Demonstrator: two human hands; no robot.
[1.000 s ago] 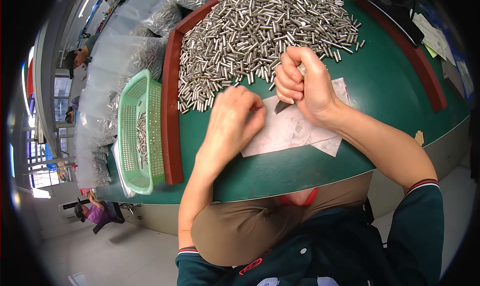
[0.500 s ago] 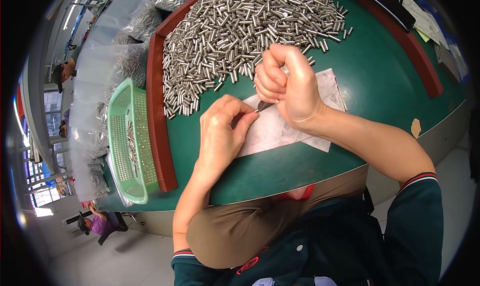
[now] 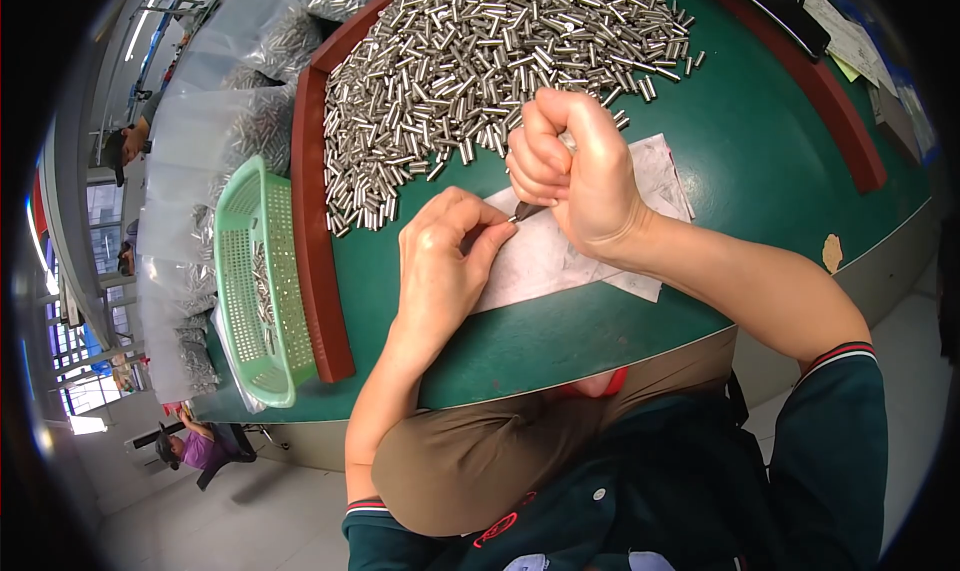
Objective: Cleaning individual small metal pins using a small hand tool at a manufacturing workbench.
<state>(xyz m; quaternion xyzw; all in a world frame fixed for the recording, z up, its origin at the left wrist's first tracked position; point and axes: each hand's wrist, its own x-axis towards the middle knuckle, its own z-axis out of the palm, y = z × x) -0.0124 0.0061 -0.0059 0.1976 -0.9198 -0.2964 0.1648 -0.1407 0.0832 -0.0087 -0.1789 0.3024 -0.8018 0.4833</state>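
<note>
My left hand [image 3: 438,261] pinches a small silver metal pin [image 3: 513,219] between thumb and forefinger. Close by, my right hand [image 3: 592,176] is curled in a fist around a tool with a dark tip [image 3: 527,210]; most of the tool is hidden in the palm. The tip meets or nearly meets the pin, and I cannot tell which. Beneath both hands lies a smudged whitish sheet [image 3: 540,269]. Just beyond them spreads a big heap of short metal pins [image 3: 480,66] on the green tabletop [image 3: 765,166].
Reddish-brown rails [image 3: 316,221] border the work area left and right. Outside the left rail stands a light green plastic basket [image 3: 290,311] with some pins in it, beside clear bags [image 3: 265,121] of metal parts. Papers [image 3: 850,46] lie at far right. A seated person [image 3: 195,449] is in the background.
Almost nothing differs. Both hands keep their places and grips, with only a very slight shift.
</note>
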